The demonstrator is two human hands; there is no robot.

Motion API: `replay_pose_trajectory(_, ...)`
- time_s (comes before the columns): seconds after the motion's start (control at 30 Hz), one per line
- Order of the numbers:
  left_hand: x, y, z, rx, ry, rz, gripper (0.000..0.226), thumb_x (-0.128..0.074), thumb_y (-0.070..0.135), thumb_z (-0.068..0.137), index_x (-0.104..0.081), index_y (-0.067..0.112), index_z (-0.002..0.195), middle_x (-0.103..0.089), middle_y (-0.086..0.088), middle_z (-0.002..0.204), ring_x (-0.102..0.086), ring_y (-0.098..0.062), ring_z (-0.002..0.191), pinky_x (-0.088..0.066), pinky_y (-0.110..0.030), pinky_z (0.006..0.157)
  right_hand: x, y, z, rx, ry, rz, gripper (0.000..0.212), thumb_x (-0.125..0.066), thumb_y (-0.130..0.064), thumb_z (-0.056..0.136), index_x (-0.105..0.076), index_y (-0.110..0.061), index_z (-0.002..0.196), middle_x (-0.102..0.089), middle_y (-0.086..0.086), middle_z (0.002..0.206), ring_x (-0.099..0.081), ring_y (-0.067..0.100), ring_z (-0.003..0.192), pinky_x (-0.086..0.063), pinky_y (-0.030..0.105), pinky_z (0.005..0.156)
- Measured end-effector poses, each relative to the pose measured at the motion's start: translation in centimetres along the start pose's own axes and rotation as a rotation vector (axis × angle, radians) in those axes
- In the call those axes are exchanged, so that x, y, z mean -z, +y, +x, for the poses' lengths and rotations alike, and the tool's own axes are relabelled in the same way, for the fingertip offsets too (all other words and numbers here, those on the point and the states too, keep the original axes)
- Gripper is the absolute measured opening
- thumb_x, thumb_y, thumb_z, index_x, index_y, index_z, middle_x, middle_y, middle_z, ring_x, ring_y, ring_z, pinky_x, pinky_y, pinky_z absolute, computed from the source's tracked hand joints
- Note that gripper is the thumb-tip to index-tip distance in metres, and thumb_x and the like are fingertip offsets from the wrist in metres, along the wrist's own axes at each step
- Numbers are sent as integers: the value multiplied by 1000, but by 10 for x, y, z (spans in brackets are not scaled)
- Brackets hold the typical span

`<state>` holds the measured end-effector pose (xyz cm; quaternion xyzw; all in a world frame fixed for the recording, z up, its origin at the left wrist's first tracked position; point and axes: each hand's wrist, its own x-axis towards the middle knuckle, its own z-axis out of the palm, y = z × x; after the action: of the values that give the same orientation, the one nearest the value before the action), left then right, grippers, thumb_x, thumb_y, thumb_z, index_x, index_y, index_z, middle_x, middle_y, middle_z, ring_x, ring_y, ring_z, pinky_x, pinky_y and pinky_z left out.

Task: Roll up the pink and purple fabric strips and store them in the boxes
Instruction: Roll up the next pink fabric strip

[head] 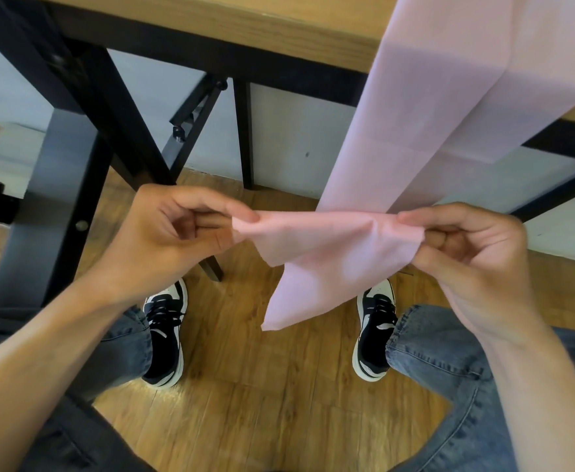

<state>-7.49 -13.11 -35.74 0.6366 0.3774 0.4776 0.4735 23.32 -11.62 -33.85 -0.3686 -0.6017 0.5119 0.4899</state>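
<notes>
A long pink fabric strip (425,131) hangs down from the wooden table edge at the upper right to my hands below it. My left hand (173,233) pinches one corner of the strip's folded end between thumb and fingers. My right hand (466,247) pinches the opposite corner, so the fabric is stretched flat between them. A loose flap of the strip droops below my hands toward the floor. No purple strip or box is in view.
The wooden table (245,25) with black metal legs (85,137) stands ahead above my hands. A black folding frame (194,114) leans under it against a pale wall. My knees in jeans and two black-and-white sneakers (165,332) rest on the wood floor.
</notes>
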Motion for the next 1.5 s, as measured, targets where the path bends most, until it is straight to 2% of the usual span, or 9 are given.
replay_pose_trajectory(0.27, -7, 5, -3, -96, 101, 211, 24, -75, 9, 77, -70, 16, 100, -76, 7, 105, -76, -10, 94, -60, -19, 77, -4, -2, 0, 21, 21, -29, 25, -76, -11, 75, -82, -31, 89, -79, -10, 85, -75, 6, 79, -58, 21, 72)
replay_pose_trajectory(0.5, -7, 2, 0, -94, 113, 80, 10, -70, 13, 84, -71, 10, 93, -78, 12, 96, -76, -10, 87, -60, -20, 76, -6, 0, -1, 20, 39, 2, 20, -74, -13, 80, -80, -31, 88, -77, -8, 85, -72, 11, 79, -56, 24, 72)
replay_pose_trajectory(0.67, -10, 3, 1, -73, 95, 123, 13, -66, 13, 87, -67, 12, 100, -75, 13, 95, -74, -9, 86, -58, -19, 76, -8, 1, 0, 56, 97, -36, 22, -72, -6, 84, -70, -28, 82, -72, -13, 78, -67, 5, 73, -53, 20, 65)
replay_pose_trajectory(0.8, -16, 3, -2, -90, 68, 135, 24, -68, 9, 84, -65, 14, 108, -76, 6, 99, -74, -9, 89, -58, -18, 79, -6, 0, 0, 13, 132, 4, 16, -69, -15, 80, -67, -30, 84, -68, -4, 68, -61, 12, 60, -51, 23, 57)
replay_pose_trajectory(0.97, -13, 0, 0, -71, 61, 68, 14, -67, 4, 84, -73, 11, 94, -78, 8, 98, -76, -11, 89, -60, -20, 78, -3, 2, -1, -7, 102, 27, 21, -68, -16, 76, -79, -33, 79, -69, -12, 71, -58, 7, 65, -43, 24, 61)
replay_pose_trajectory(1.17, -4, -2, -1, 28, -33, -192, 23, -80, 19, 80, -79, 22, 102, -79, -4, 101, -77, -21, 92, -63, -29, 78, 5, -1, -1, -142, -92, 264, 20, -83, -31, 72, -81, -23, 91, -77, -6, 84, -70, 7, 74, -55, 19, 64)
replay_pose_trajectory(1.3, -5, -1, -1, 5, 30, -132, 32, -75, 6, 74, -80, 26, 98, -79, 2, 97, -77, -17, 89, -62, -26, 75, 5, -3, 0, -122, -135, 274, 32, -89, -29, 70, -80, -21, 100, -78, -3, 91, -72, 9, 80, -57, 21, 70)
replay_pose_trajectory(1.37, -7, 1, 0, -19, 77, -69, 29, -73, 7, 77, -80, 28, 96, -79, 6, 94, -77, -13, 88, -61, -22, 76, 1, -4, 0, -88, -108, 237, 27, -85, -26, 72, -81, -23, 98, -79, -5, 92, -74, 8, 83, -59, 22, 71)
replay_pose_trajectory(1.5, -10, 3, 0, -39, 90, 15, 14, -71, 7, 80, -73, 8, 94, -78, 8, 95, -76, -14, 87, -60, -22, 79, -3, -5, -1, -54, 69, 31, 17, -76, -21, 76, -82, -30, 89, -79, -6, 83, -74, 9, 76, -60, 26, 68)
